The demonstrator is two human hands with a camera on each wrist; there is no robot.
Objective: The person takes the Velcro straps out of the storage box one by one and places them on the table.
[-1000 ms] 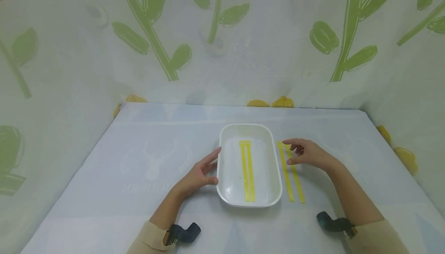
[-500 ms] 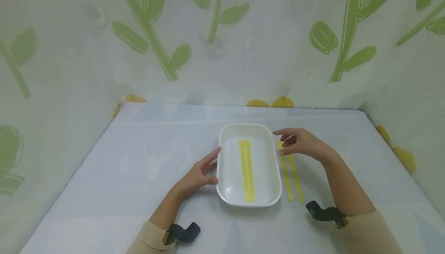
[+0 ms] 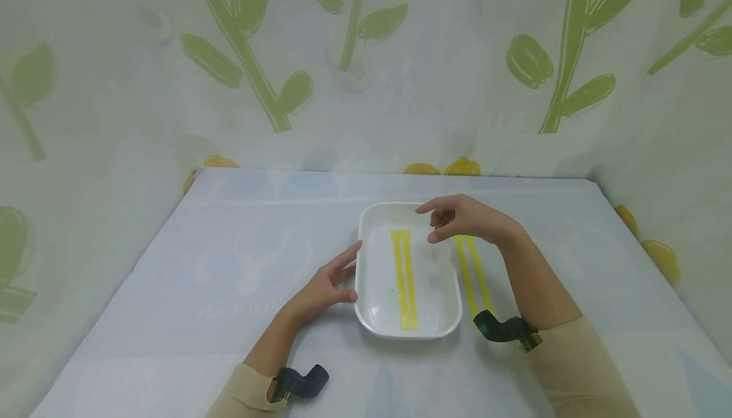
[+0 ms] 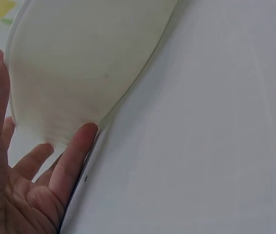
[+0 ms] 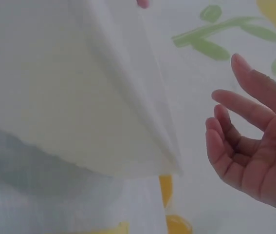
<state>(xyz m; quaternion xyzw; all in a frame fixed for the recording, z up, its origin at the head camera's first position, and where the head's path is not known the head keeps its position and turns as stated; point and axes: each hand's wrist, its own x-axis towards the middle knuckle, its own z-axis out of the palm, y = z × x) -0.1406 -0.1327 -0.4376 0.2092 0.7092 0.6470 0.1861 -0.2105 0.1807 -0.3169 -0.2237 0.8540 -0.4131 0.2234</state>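
Observation:
A white rectangular dish (image 3: 437, 291) with rounded corners stands on the table. Flat inside it lie two thin yellow strips (image 3: 410, 284), side by side and close together. My left hand (image 3: 326, 291) rests against the dish's left side, thumb and fingers spread along the outer wall; the left wrist view shows the fingertips (image 4: 86, 134) at that wall. Above the dish's far right part hovers my right hand (image 3: 466, 218), index finger extended and the others loosely bent, with nothing held. Two more yellow strips (image 3: 483, 278) lie on the table right of the dish, partly hidden by the right hand and wrist camera.
A pale patterned cloth covers the table (image 3: 229, 329). Behind it rises a wall (image 3: 434, 100) printed with green leaves and yellow flowers. Each wrist carries a black camera mount, one of them the left mount (image 3: 303, 383).
My right hand has moved left and away from me, from over the strips on the table to above the dish's far right part. My left hand has stayed against the dish.

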